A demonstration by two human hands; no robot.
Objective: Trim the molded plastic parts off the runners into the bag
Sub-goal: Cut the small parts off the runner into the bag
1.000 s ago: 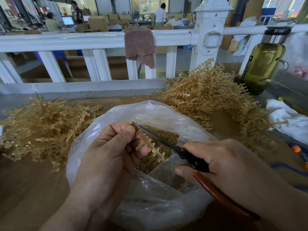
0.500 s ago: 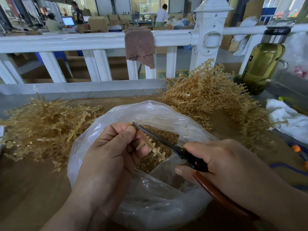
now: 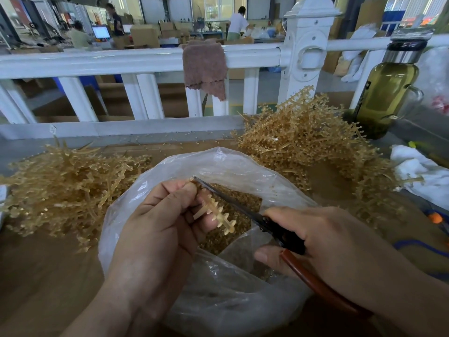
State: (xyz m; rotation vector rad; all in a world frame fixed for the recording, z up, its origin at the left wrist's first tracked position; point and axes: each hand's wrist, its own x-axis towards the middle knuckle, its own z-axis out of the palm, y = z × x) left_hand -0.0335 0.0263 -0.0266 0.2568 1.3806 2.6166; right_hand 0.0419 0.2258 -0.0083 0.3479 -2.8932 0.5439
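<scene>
My left hand (image 3: 160, 222) pinches a tan plastic runner (image 3: 216, 214) over the open mouth of a clear plastic bag (image 3: 226, 302). Small tan trimmed parts (image 3: 233, 203) fill the bag's bottom. My right hand (image 3: 323, 242) grips scissors (image 3: 243, 207) with red-brown handles; the thin blades lie along the runner's far side, their tip beside my left fingertips. A pile of tan runners (image 3: 308, 147) with parts on them lies at the right, and another heap of runners (image 3: 65, 188) lies at the left.
A white railing (image 3: 145, 59) with a brown cloth (image 3: 206, 66) hung on it runs along the far edge of the brown table (image 3: 36, 276). A glass bottle of greenish liquid (image 3: 386, 91) stands at back right. White cloth (image 3: 422, 171) lies at the right.
The runner has turned slightly in my left fingers. Scissors and both hands stay over the bag in nearly the same place.
</scene>
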